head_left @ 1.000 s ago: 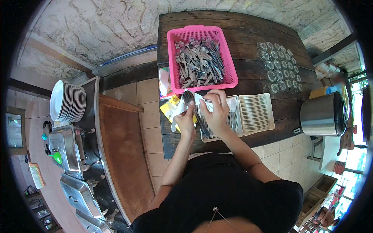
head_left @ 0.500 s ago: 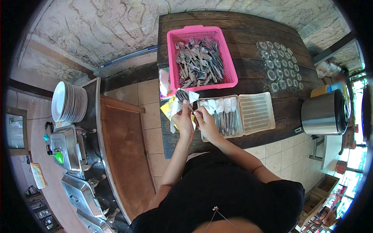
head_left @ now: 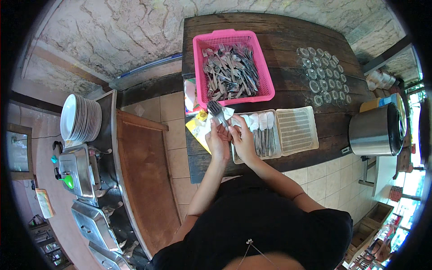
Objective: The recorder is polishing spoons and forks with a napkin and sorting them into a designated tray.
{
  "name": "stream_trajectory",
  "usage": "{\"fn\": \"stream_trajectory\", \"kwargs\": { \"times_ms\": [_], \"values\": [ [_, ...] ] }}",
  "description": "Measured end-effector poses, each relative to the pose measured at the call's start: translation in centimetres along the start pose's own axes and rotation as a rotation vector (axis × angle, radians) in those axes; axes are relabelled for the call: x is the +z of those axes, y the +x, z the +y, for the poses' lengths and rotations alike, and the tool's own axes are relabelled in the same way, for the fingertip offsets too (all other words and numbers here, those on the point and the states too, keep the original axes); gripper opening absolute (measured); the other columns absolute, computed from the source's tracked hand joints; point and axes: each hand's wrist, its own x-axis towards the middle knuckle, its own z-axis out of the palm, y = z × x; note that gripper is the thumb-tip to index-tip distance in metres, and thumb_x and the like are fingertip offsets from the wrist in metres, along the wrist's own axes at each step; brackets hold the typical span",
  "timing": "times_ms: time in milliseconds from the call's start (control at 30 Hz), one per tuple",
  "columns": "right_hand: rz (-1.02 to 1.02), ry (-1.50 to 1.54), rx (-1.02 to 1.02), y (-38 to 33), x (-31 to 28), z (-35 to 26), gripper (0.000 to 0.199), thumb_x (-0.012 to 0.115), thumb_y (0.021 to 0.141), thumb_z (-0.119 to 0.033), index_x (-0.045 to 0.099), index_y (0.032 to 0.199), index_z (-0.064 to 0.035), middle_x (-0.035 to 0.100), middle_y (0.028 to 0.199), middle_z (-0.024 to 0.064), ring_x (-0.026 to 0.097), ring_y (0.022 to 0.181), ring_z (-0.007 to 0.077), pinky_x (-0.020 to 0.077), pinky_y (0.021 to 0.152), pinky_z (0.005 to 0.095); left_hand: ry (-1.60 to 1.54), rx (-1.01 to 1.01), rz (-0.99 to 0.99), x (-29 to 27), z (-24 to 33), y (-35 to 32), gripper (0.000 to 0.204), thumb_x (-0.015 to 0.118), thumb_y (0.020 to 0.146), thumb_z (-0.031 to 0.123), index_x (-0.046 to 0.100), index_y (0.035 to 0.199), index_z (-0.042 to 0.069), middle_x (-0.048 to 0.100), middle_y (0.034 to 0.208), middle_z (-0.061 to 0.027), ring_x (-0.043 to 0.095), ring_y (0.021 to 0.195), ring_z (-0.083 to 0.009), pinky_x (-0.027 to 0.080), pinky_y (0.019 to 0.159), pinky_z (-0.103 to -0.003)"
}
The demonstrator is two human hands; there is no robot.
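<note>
1. Both hands have drawn together since the frame half a second back: the right hand (head_left: pixel 243 140) has come off the pale tray and now meets the left hand (head_left: pixel 219 140), and the fork (head_left: pixel 218 111) between them stands a little straighter.
2. Beneath the hands lies a dark wooden tabletop (head_left: pixel 288 42), which stretches away ahead of them and out to their right.
3. Straight ahead of the hands sits a pink plastic basket (head_left: pixel 265 85) heaped with loose metal cutlery.
4. Well to the right of the hands stands a large steel pot (head_left: pixel 375 130), near the tabletop's edge.
5. Just right of the right hand rests a cream cutlery tray (head_left: pixel 297 130); spoons and other pieces lie in its nearer compartment, close against the right hand.
6. Well to the left of the hands, off the tabletop, a stack of white plates (head_left: pixel 78 118) stands on a side counter.
7. Ahead and to the right, small clear glasses (head_left: pixel 324 76) stand in rows.
8. Both hands are curled shut around the fork's handle and a white cloth (head_left: pixel 230 118), tines pointing away from the person; which fingers press the metal cannot be told.
</note>
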Motion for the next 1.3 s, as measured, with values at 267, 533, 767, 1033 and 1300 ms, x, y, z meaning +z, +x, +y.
{"fn": "stream_trajectory", "kwargs": {
  "times_ms": [267,533,767,1033,1300],
  "values": [
    [-0.012,-0.005,0.037,-0.2,-0.2,-0.4,0.034,0.047,0.083,-0.009,0.037,0.115,-0.0085,0.057,0.072,0.0053,0.044,0.056,0.0043,0.0348,0.049,0.0191,0.046,0.015,0.004,0.0,0.0,-0.1,0.022,0.051,0.082,0.023,0.052,0.085,0.001,0.06,0.078,-0.0083,0.059,0.068,-0.013,0.041,0.047,-0.02],
    [0.011,-0.043,-0.163,-0.1,-0.3,-0.3,0.028,0.049,0.081,-0.007,0.051,0.109,-0.0111,0.052,0.062,0.01,0.046,0.049,0.0099,0.0373,0.046,0.0234,0.07,0.003,-0.05,0.6,0.0,-0.6,0.024,0.05,0.083,0.019,0.05,0.097,0.0,0.058,0.094,-0.0101,0.056,0.084,-0.0148,0.043,0.055,-0.02],
    [0.011,-0.219,-0.262,-0.5,-1.1,0.0,0.031,0.049,0.079,-0.004,0.053,0.108,-0.0144,0.055,0.067,0.0129,0.049,0.049,0.0165,0.0396,0.047,0.0262,0.177,0.079,-0.079,0.5,-0.4,-0.6,0.032,0.049,0.083,0.014,0.043,0.11,-0.001,0.054,0.106,-0.0114,0.052,0.098,-0.0179,0.047,0.07,-0.025],
    [0.027,-0.113,-0.158,-0.7,-0.9,0.6,0.03,0.047,0.083,-0.014,0.041,0.112,-0.0122,0.054,0.061,0.0103,0.054,0.051,0.0176,0.041,0.047,0.0249,0.14,0.141,0.099,0.9,-1.0,-0.8,0.019,0.055,0.08,0.015,0.056,0.085,-0.004,0.059,0.08,-0.007,0.054,0.064,-0.0089,0.042,0.052,-0.021],
    [-0.155,0.053,0.099,1.4,-2.2,0.7,0.019,0.048,0.084,-0.018,0.043,0.098,-0.0065,0.051,0.057,0.0038,0.047,0.047,0.0076,0.0349,0.04,0.0222,0.323,0.04,0.02,0.0,-1.8,-1.6,0.017,0.058,0.078,0.016,0.057,0.084,0.0,0.056,0.077,-0.0019,0.051,0.065,-0.008,0.042,0.059,-0.022]
  ]
}}
